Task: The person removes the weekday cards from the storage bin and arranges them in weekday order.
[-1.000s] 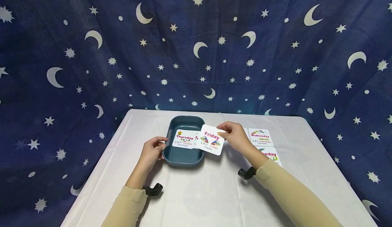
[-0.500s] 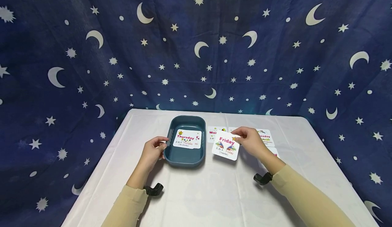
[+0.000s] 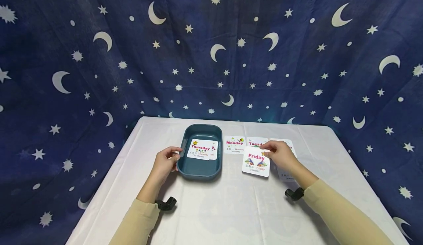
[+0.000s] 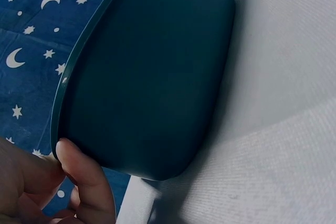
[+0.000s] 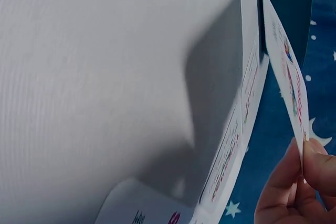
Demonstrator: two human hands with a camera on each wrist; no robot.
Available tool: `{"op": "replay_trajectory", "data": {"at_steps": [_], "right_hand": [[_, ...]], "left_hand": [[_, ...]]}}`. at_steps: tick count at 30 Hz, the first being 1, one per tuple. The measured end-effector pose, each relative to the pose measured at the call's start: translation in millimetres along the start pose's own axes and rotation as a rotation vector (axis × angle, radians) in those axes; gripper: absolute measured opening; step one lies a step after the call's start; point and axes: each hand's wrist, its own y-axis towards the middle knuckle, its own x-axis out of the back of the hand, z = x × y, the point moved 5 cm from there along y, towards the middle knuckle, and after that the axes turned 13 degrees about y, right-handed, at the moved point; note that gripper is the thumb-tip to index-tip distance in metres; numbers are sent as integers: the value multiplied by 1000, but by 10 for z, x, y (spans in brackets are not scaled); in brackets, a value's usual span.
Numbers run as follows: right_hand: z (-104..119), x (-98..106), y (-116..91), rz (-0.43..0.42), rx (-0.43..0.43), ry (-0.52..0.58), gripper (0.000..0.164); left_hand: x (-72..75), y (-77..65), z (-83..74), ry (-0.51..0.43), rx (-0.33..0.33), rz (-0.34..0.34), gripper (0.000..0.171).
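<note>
My left hand point(image 3: 166, 161) pinches the left rim of a dark teal plastic tray point(image 3: 198, 171); the left wrist view shows the thumb and a finger at its edge. Inside the tray, a Thursday card point(image 3: 199, 150) lies over another card, whose right edge alone shows. My right hand point(image 3: 281, 155) pinches the Friday card point(image 3: 256, 166) by its upper right corner. In the right wrist view that card point(image 5: 289, 77) is held above the tablecloth, tilted, with its shadow below. The Monday card point(image 3: 234, 149) and the partly covered Tuesday card point(image 3: 255, 140) lie behind it.
A card point(image 3: 287, 141), mostly behind my right hand, continues the back row. Another card point(image 3: 286, 175) lies in front, partly hidden by the hand. White cloth point(image 3: 211, 212) covers the table, and a blue curtain point(image 3: 185, 98) with moons and stars hangs behind.
My right hand has carried the Friday card rightward, from over the tray's right edge to in front of the Monday and Tuesday cards. My left hand has stayed at the tray.
</note>
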Motion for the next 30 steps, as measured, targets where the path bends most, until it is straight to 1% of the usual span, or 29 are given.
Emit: {"op": "replay_trajectory", "data": {"at_steps": [4,9,18,23,30], "right_hand": [[-48,37,-11,10,-25,-50,26],[-81,39,-28,31,-66,-74,22],[-171,33,-6,34,-79,-158,19],[-207,22,19,29,-74,-183,18],[-242,-18,32,39,-98,-192,22]], "left_hand": [[-8,-7,-7,2,5,-2,27],[-6,-8,-8,8,5,-6,27],[3,-4,-5,0,-7,0,27],[3,-14,-9,-1,-7,-3,27],[-4,-8,-5,-5,-3,-5,27]]}}
